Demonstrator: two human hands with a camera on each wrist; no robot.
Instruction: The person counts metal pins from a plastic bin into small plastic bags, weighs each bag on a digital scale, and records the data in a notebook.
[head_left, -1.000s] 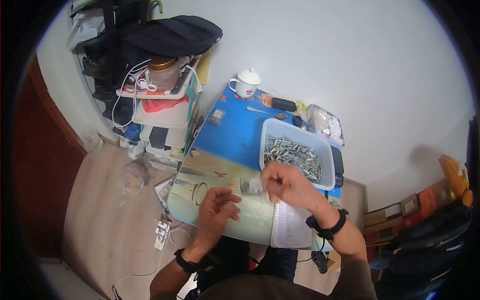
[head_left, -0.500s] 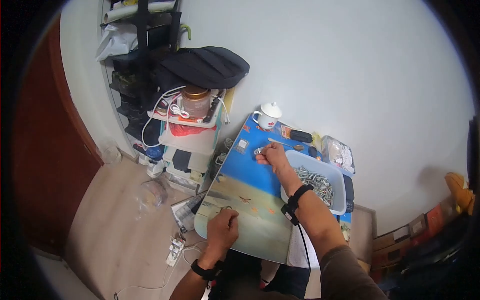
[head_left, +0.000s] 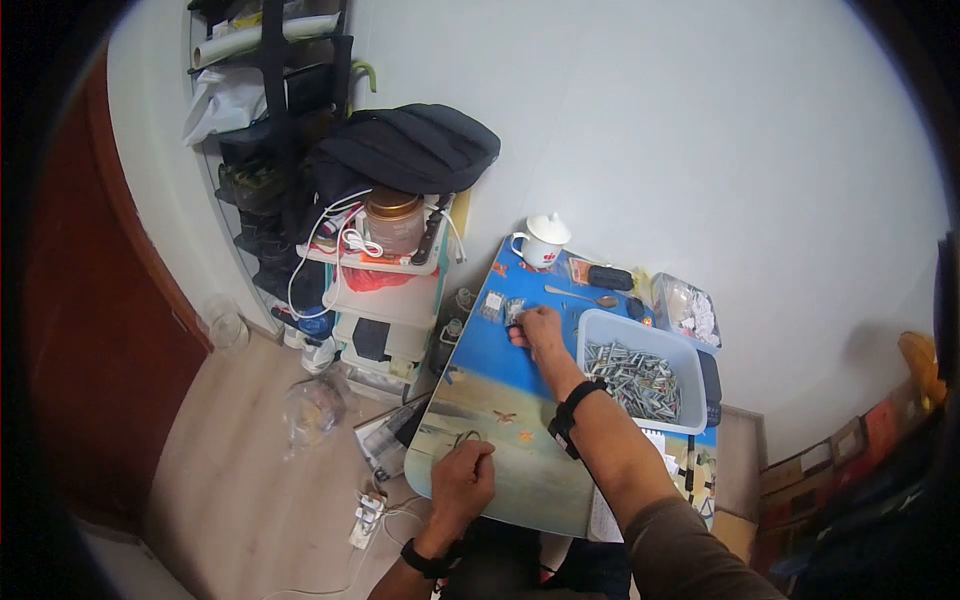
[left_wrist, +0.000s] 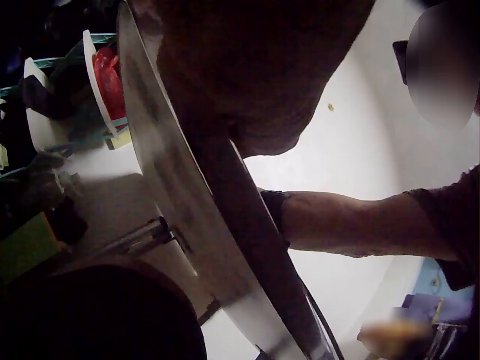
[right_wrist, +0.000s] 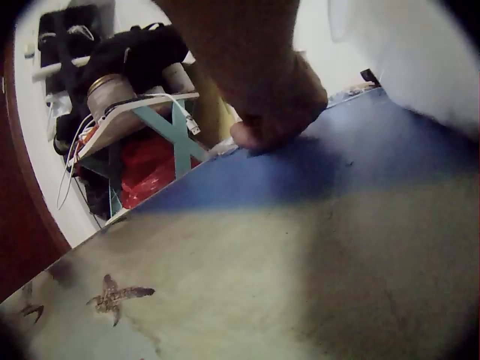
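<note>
In the head view my right hand (head_left: 540,333) is over the blue part of the table, its curled fingers at the lower edge of a small clear packet (head_left: 514,308). A similar packet (head_left: 491,305) lies just left of it. The right wrist view shows the hand (right_wrist: 274,112) low at the table's edge, fingertips against clear plastic (right_wrist: 223,148). My left hand (head_left: 463,480) rests loosely curled at the near left table edge, beside a dark ring shape (head_left: 468,437); nothing is visible in it. In the left wrist view that hand (left_wrist: 240,75) is dark, its fingers unclear.
A translucent bin (head_left: 694,395) of metal fasteners stands right of my right forearm. Behind are a lidded white mug (head_left: 545,242), a spoon (head_left: 580,295), a black case (head_left: 610,277) and a box of white scraps (head_left: 690,310). A loaded shelf (head_left: 385,300) stands to the left.
My right hand has gone from the near part of the table to the far left with the packet, now beside the other one. My left hand has lowered to the table edge. The head view has shifted.
</note>
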